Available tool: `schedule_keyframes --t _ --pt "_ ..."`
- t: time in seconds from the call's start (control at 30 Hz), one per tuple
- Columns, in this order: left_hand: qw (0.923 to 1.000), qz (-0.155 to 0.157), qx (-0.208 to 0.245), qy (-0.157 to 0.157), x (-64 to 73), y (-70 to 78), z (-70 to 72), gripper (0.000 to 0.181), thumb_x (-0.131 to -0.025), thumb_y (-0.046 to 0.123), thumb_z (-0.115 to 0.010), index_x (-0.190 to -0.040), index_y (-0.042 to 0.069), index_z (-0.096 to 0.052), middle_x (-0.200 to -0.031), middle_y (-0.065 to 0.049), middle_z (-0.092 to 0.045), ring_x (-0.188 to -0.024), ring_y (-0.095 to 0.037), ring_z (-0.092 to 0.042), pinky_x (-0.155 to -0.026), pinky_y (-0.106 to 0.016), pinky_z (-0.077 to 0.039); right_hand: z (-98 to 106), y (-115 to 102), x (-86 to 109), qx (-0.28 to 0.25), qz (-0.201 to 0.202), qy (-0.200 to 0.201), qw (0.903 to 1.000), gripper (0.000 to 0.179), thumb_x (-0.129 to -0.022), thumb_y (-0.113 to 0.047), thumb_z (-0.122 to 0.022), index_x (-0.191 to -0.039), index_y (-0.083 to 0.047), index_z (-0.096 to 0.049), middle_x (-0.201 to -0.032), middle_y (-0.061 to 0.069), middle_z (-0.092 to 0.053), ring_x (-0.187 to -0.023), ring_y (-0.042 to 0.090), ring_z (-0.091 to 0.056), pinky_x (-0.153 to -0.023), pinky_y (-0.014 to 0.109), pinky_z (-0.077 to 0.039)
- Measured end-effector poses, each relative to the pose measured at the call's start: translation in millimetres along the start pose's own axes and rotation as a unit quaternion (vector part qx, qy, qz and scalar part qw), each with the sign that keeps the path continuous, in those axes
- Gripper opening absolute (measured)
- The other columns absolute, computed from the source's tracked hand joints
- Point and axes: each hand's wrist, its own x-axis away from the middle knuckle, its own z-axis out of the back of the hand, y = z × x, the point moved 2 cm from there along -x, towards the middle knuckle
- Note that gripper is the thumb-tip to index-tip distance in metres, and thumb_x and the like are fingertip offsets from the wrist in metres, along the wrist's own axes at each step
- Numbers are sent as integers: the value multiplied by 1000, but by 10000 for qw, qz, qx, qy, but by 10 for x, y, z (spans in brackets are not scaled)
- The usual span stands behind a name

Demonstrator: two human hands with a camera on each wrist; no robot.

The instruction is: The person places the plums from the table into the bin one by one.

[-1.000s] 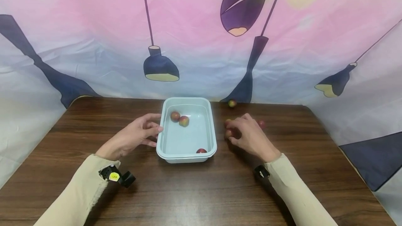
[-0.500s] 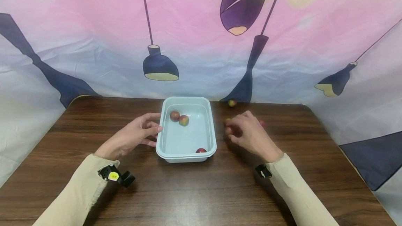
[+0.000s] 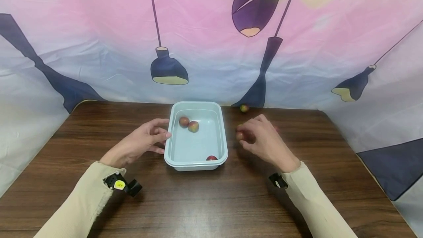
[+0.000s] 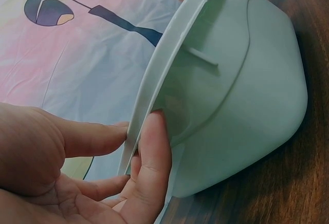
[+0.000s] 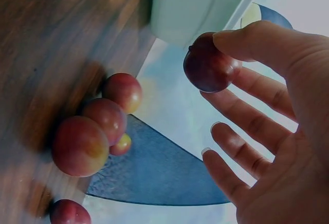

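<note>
In the head view a pale blue plastic container (image 3: pixel 195 146) stands on the table with three plums inside, among them a reddish plum (image 3: pixel 184 121) and a yellow-red plum (image 3: pixel 193 126). My left hand (image 3: pixel 142 142) pinches its left rim; in the left wrist view the thumb lies on the rim's inner side and a finger (image 4: pixel 156 147) on its outer side. To the container's right, my right hand (image 3: pixel 264 140) holds a dark red plum (image 5: pixel 208 67) between thumb and fingers, apart from the other fruit. Its last two fingers hold nothing.
Several loose plums lie on the wooden table (image 3: pixel 205 208): a large plum (image 5: pixel 79 147) in a cluster, a red plum (image 5: pixel 69 212) apart from it, and a greenish-red plum (image 3: pixel 244 108) near the back edge. A printed cloth (image 3: pixel 211 47) hangs behind.
My right hand has shifted slightly away from me and up, with the plum in its fingers. The left hand and the container have stayed in place.
</note>
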Motion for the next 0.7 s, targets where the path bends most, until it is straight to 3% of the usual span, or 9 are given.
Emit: schedule_keyframes --t 0.43,0.7 --pt "10000 -28 -3 -15 -2 -13 5 66 -106 17 -57 -160 4 -22 -131 -28 -58 -105 -22 -68 -85 -36 -64 84 -105 21 -165 14 110 9998 22 -85 -20 -80 -105 -22 -73 -100 -10 -70 -102 15 -48 -83 30 -42" --pt "10000 -63 23 -20 -8 -13 7 65 -106 17 -56 -160 2 -22 -129 -29 -58 -100 -21 -69 -83 -35 -64 144 -197 42 -273 273 331 9987 21 -85 -19 -80 -104 -22 -73 -97 -13 -68 -101 14 -48 -82 29 -40"
